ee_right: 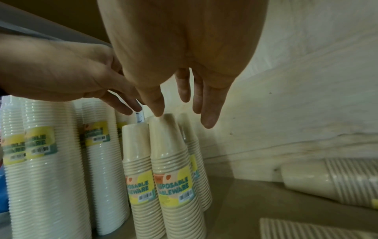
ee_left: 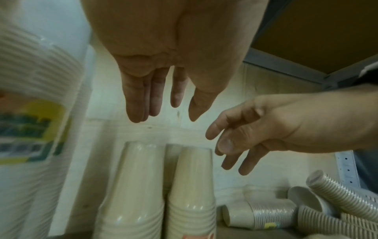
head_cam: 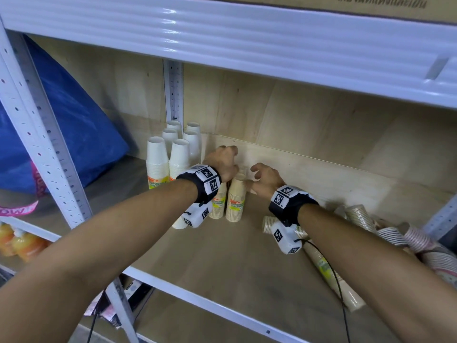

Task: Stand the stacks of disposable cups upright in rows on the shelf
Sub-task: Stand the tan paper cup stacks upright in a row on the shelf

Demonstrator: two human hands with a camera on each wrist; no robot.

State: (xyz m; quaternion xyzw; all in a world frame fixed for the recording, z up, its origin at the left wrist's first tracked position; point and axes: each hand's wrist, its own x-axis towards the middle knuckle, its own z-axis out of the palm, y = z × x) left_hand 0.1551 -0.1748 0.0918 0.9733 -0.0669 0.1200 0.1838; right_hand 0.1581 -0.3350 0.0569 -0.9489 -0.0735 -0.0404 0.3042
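Note:
Several tall white cup stacks [head_cam: 168,159] stand upright at the back left of the wooden shelf [head_cam: 222,263]. To their right stand shorter beige cup stacks [head_cam: 236,199] [ee_right: 174,174] with "Disposable Tableware" labels. My left hand [head_cam: 223,160] [ee_left: 161,100] hovers just above them, fingers straight, holding nothing. My right hand [head_cam: 265,178] [ee_right: 184,106] hovers at their right, fingers spread and relaxed, its fingertips close to the top of the front beige stack. More beige and ribbed cup stacks [head_cam: 329,271] [ee_left: 266,216] lie on their sides at the right.
A blue bag [head_cam: 61,134] fills the neighbouring bay at the left behind the white upright [head_cam: 49,154]. The upper shelf beam [head_cam: 222,38] hangs low overhead. Orange bottles [head_cam: 19,243] sit lower left. A plywood back wall [head_cam: 309,134] closes the shelf.

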